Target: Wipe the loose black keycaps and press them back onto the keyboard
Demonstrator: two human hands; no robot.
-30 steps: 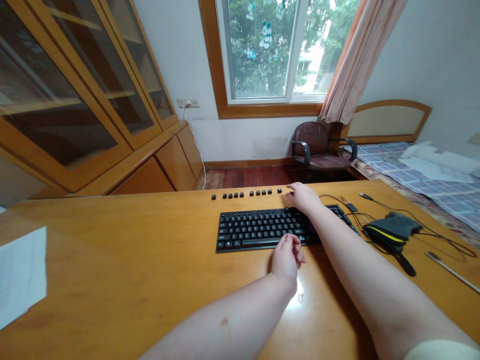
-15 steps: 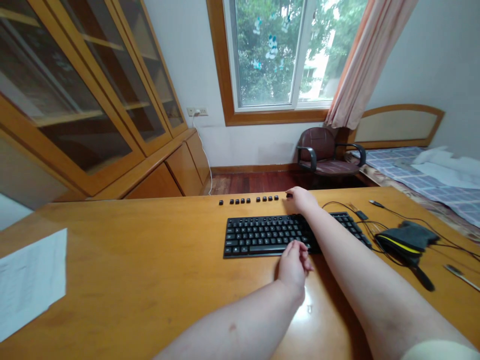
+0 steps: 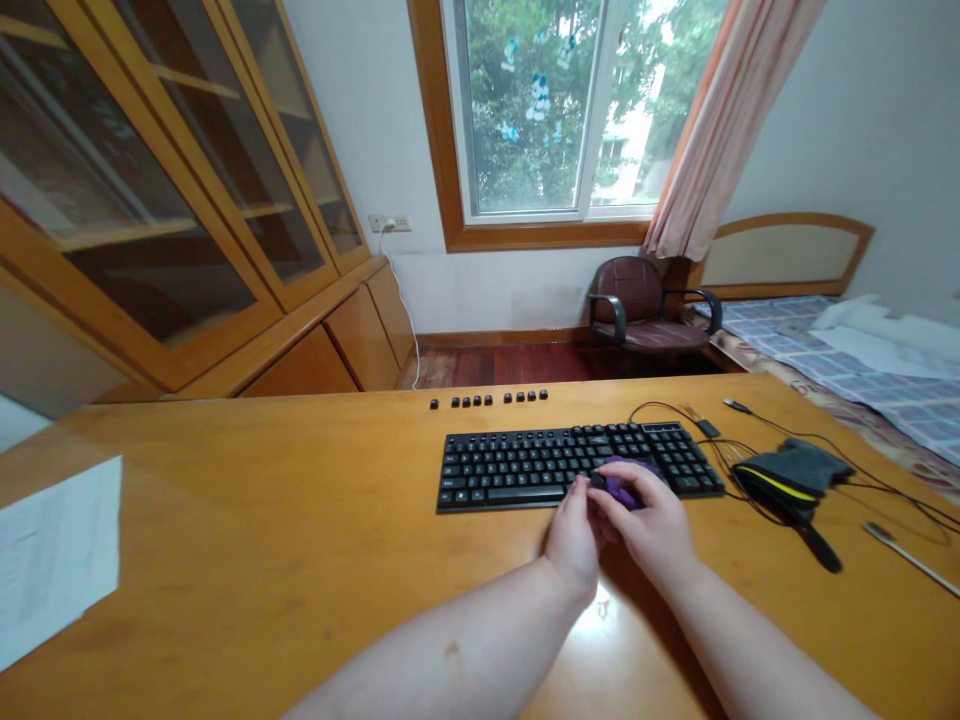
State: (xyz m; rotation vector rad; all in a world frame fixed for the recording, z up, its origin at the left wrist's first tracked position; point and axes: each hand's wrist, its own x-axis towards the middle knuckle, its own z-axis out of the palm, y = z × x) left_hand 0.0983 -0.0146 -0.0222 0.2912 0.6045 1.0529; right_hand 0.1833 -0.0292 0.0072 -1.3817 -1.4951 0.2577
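Observation:
Both of my hands meet over the lower front edge of a black keyboard (image 3: 517,468). A small black keycap (image 3: 597,481) sits between the fingertips of the two hands. My left hand (image 3: 574,535) is closed, its thumb and fingers pinched at the keycap. Crumpled purple cloth (image 3: 621,490) shows beneath and between the fingers of my right hand (image 3: 654,515), which is closed around it. Part of the cloth is hidden by the hands. Beyond the keyboard, several loose keycaps (image 3: 488,400) lie in a spaced row near the desk's far edge.
On the wooden desk (image 3: 262,540), right of the keyboard, lie a dark grey pouch (image 3: 795,475) with a yellow stripe, a tangle of cables (image 3: 806,425) and a thin brush (image 3: 907,555). Papers (image 3: 64,550) rest at the left. An armchair (image 3: 637,300) stands behind the desk.
My right hand has drawn back from the right end of the keycap row to my left hand, bringing a keycap. Purple cloth now shows between the hands. The view has shifted slightly.

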